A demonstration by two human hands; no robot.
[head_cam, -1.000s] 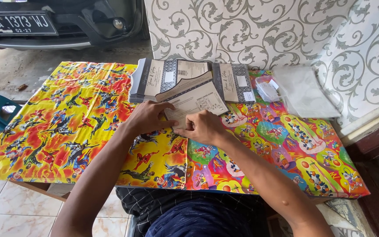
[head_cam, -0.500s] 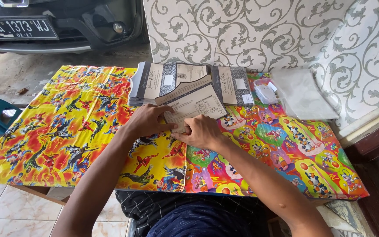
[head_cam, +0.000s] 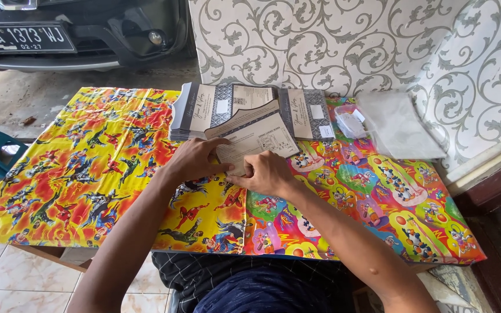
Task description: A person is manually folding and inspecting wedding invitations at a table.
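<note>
Left hand (head_cam: 195, 159) and right hand (head_cam: 265, 174) both pinch the folded paper card (head_cam: 256, 139), just before the card stack (head_cam: 204, 110).

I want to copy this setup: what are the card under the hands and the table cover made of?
Card: looks like stiff matte paper, flat with crisp edges, held by left hand and right hand. Table cover: probably glossy printed paper or plastic sheet; it shows sheen and creases.
</note>
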